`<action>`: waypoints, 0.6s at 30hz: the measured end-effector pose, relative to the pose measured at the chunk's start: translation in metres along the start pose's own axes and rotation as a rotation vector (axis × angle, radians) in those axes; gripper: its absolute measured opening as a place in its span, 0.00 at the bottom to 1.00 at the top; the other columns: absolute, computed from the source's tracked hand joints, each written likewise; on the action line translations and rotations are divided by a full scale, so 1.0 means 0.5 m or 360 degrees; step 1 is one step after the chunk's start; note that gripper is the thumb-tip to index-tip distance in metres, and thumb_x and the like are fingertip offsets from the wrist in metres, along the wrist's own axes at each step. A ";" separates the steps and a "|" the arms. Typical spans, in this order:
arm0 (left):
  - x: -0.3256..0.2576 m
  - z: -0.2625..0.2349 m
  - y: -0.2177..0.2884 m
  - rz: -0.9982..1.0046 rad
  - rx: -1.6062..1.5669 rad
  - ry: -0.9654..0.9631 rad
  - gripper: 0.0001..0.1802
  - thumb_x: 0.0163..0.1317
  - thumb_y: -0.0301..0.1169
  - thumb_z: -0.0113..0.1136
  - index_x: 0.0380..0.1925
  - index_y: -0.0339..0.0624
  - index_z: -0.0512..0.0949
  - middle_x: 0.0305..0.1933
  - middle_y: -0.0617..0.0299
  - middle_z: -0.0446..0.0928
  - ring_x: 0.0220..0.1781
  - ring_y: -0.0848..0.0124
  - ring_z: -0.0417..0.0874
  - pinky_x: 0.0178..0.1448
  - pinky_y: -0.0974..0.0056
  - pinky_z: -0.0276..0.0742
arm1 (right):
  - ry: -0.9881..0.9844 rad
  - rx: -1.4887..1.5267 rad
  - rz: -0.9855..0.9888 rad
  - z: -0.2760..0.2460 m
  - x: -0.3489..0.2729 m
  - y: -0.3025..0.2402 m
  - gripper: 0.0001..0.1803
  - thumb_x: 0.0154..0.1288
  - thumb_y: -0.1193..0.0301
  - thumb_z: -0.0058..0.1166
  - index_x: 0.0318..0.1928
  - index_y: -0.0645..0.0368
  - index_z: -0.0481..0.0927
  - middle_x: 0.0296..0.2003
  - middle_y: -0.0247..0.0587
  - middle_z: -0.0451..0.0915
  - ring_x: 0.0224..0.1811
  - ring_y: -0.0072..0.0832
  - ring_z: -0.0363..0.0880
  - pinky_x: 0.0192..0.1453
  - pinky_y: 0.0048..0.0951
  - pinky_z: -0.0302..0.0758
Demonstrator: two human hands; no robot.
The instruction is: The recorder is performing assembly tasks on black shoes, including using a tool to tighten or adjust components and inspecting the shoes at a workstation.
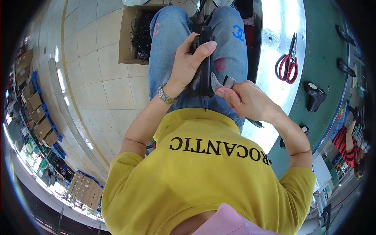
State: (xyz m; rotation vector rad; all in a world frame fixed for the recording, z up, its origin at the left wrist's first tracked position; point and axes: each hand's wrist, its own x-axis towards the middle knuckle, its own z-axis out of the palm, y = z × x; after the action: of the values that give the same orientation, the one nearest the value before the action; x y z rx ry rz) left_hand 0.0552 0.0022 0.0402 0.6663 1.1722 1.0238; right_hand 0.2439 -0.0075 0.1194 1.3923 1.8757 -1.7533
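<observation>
On my lap, between my thighs, a black shoe (203, 80) stands lengthwise, its far end partly covered by my fingers. My left hand (188, 64) is wrapped round its upper part, thumb along the right side. Close by the shoe's near right side, my right hand (250, 100) grips a metal hand tool (216, 83) with a curved, beak-like head and a square block beside it. The curve is at the shoe's edge; whether it touches I cannot tell. A dark green handle end pokes out below my right hand, and the rest of the handle is hidden.
An open cardboard box (124, 55) with black scraps stands left of my legs. Red-handled scissors (289, 67) lie on the shiny metal surface (274, 51) at right. Beyond, a green bench (327, 70) carries several black shoes (314, 96). Another person (346, 141) is at far right.
</observation>
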 end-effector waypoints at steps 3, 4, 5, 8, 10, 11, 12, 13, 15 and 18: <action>0.005 -0.001 -0.012 -0.0024 0.0054 -0.0011 0.20 0.57 0.48 0.67 0.32 0.42 0.75 0.29 0.75 0.69 0.31 0.84 0.66 0.36 0.76 0.64 | 0.0187 -0.0356 0.0006 0.003 -0.008 -0.022 0.34 0.73 0.48 0.43 0.22 0.64 0.81 0.16 0.52 0.77 0.20 0.49 0.79 0.27 0.44 0.75; 0.006 0.001 -0.010 -0.0049 0.0046 -0.0009 0.21 0.57 0.48 0.67 0.32 0.42 0.75 0.29 0.75 0.69 0.32 0.84 0.66 0.37 0.76 0.64 | 0.0251 -0.0474 0.0013 0.002 -0.009 -0.030 0.33 0.73 0.48 0.43 0.24 0.64 0.82 0.17 0.53 0.78 0.21 0.51 0.79 0.28 0.45 0.75; 0.007 0.003 -0.008 -0.0074 0.0039 -0.0007 0.21 0.57 0.49 0.67 0.31 0.43 0.74 0.30 0.75 0.69 0.32 0.84 0.66 0.38 0.76 0.64 | 0.0306 -0.0583 -0.0010 0.003 -0.011 -0.032 0.33 0.73 0.48 0.44 0.24 0.65 0.82 0.16 0.53 0.78 0.21 0.51 0.79 0.28 0.44 0.75; 0.021 -0.010 -0.018 0.0102 0.0032 -0.0058 0.31 0.55 0.55 0.69 0.46 0.42 0.73 0.36 0.72 0.72 0.38 0.84 0.68 0.45 0.76 0.66 | 0.0397 -0.0575 -0.0073 0.003 -0.013 -0.029 0.32 0.73 0.49 0.45 0.25 0.66 0.82 0.15 0.50 0.77 0.20 0.48 0.79 0.27 0.42 0.75; 0.017 -0.031 -0.011 -0.0020 -0.0317 -0.0283 0.47 0.51 0.58 0.71 0.61 0.43 0.62 0.53 0.64 0.70 0.52 0.77 0.70 0.57 0.72 0.66 | 0.0328 -0.0125 -0.0115 -0.002 -0.004 -0.012 0.33 0.73 0.49 0.45 0.23 0.66 0.80 0.14 0.48 0.76 0.18 0.43 0.79 0.25 0.38 0.74; 0.014 -0.045 -0.010 -0.0087 -0.0492 -0.0392 0.55 0.48 0.59 0.72 0.69 0.44 0.56 0.61 0.60 0.69 0.58 0.74 0.71 0.63 0.70 0.66 | 0.0263 0.0078 -0.0070 -0.003 -0.002 -0.005 0.33 0.73 0.48 0.45 0.22 0.65 0.79 0.14 0.45 0.76 0.17 0.38 0.79 0.24 0.35 0.73; 0.014 -0.068 -0.031 0.0089 -0.0294 -0.0561 0.62 0.45 0.58 0.74 0.71 0.45 0.48 0.67 0.58 0.60 0.64 0.71 0.66 0.67 0.67 0.62 | 0.0197 0.0282 -0.0025 -0.004 0.000 0.002 0.34 0.73 0.48 0.45 0.21 0.65 0.78 0.13 0.42 0.75 0.16 0.33 0.78 0.24 0.33 0.72; 0.016 -0.098 -0.068 0.0261 -0.0092 -0.0740 0.69 0.42 0.58 0.76 0.73 0.46 0.39 0.72 0.56 0.52 0.70 0.67 0.61 0.72 0.64 0.57 | 0.0139 0.0493 0.0024 -0.003 0.001 0.010 0.34 0.73 0.47 0.45 0.20 0.64 0.76 0.13 0.40 0.75 0.15 0.29 0.77 0.23 0.30 0.71; 0.017 -0.129 -0.085 0.0432 0.0468 -0.0999 0.83 0.31 0.47 0.84 0.75 0.47 0.27 0.80 0.56 0.28 0.80 0.61 0.42 0.79 0.56 0.41 | 0.0126 0.0721 0.0020 -0.008 0.007 0.032 0.34 0.74 0.47 0.44 0.19 0.63 0.75 0.13 0.36 0.74 0.15 0.23 0.74 0.22 0.27 0.69; 0.006 -0.082 -0.084 0.0215 0.0529 -0.0696 0.82 0.31 0.38 0.85 0.75 0.47 0.28 0.80 0.55 0.32 0.80 0.61 0.45 0.79 0.57 0.43 | 0.0202 0.0775 0.0057 -0.052 0.010 0.055 0.31 0.75 0.49 0.43 0.24 0.63 0.76 0.11 0.33 0.71 0.13 0.19 0.71 0.21 0.22 0.65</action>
State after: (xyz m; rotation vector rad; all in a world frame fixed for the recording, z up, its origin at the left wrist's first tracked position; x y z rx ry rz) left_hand 0.0285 -0.0160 -0.0091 1.1814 0.9238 0.7449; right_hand 0.2726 0.0127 0.1045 1.7184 1.5221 -2.2515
